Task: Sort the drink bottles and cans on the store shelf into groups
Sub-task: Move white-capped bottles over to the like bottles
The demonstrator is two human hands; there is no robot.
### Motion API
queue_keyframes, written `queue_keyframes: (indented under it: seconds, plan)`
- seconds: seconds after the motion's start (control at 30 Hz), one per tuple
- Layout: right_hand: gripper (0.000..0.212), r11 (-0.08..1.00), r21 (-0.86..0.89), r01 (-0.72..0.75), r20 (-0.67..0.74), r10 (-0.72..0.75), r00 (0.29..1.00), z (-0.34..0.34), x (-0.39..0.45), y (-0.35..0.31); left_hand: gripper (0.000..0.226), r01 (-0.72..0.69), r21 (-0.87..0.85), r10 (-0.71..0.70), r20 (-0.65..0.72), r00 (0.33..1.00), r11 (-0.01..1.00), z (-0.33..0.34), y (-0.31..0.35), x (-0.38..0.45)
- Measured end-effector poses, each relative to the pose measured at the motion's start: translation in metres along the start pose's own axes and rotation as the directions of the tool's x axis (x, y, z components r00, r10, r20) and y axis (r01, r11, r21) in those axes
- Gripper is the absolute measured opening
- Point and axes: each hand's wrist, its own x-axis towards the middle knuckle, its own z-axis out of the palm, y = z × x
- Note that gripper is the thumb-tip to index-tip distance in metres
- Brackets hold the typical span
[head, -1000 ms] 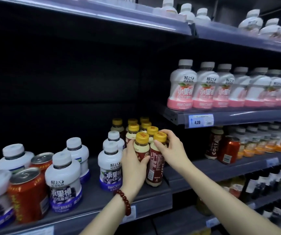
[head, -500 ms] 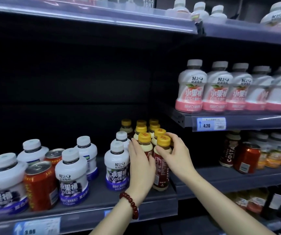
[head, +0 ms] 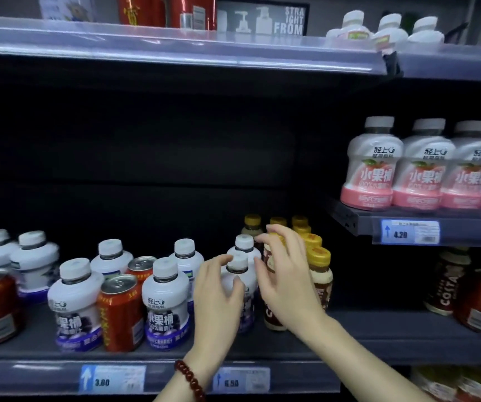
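- Left hand (head: 219, 288), fingers spread, is curling around an upright purple-label juice bottle (head: 237, 281) near the shelf (head: 378, 348) front edge.
- Right hand (head: 287, 281), also spread and empty, is hovering just right of it, before the yellow-capped bottles (head: 319, 271).

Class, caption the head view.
Two open hands, left and right, reach among white and yellow-capped bottles.

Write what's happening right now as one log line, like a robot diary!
left hand: open around purple-label bottle | right hand: open beside yellow-cap bottles | red cans: mixed among purple bottles, unsorted
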Motion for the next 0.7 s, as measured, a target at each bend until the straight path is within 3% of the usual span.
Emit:
queue_keyframes:
  seconds: [0.07,0.13,0.2,0.27,0.4,0.5,0.6,0.7]
  plan:
    - [0.026,1.000,0.007,0.000,0.046,-0.001,0.999,0.008,0.020,-0.003,0.041,0.042,0.056,-0.044,0.036,0.998,0.998,-0.002,-0.008,0.009]
    - [0.028,0.998,-0.024,-0.063,0.194,0.067,0.979,0.018,0.048,-0.003,0.053,0.099,0.092,-0.108,0.096,0.989,0.991,0.000,-0.012,0.018]
    - [0.032,0.975,-0.139,-0.175,0.364,0.214,0.907,0.031,0.078,0.001,0.062,0.148,0.100,-0.162,0.148,0.976,0.984,0.005,-0.015,0.027]
    - [0.034,0.936,-0.243,-0.254,0.448,0.341,0.827,0.044,0.100,0.007,0.062,0.186,0.083,-0.198,0.189,0.962,0.979,0.009,-0.018,0.035]
    - [0.044,0.860,-0.417,-0.295,0.547,0.497,0.674,0.070,0.120,0.020,0.026,0.184,-0.028,-0.170,0.272,0.947,0.982,0.011,-0.026,0.046]
    - [0.065,0.813,-0.511,-0.279,0.568,0.563,0.600,0.086,0.122,0.026,0.044,0.222,-0.054,-0.188,0.364,0.912,0.973,0.011,-0.036,0.043]
    - [0.063,0.799,-0.518,-0.306,0.536,0.582,0.611,0.095,0.119,0.027,0.078,0.250,-0.113,-0.177,0.440,0.880,0.962,0.011,-0.049,0.032]
    - [0.044,0.834,-0.448,-0.323,0.505,0.534,0.678,0.091,0.114,0.025,0.082,0.277,-0.100,-0.227,0.350,0.909,0.956,0.012,-0.051,0.025]
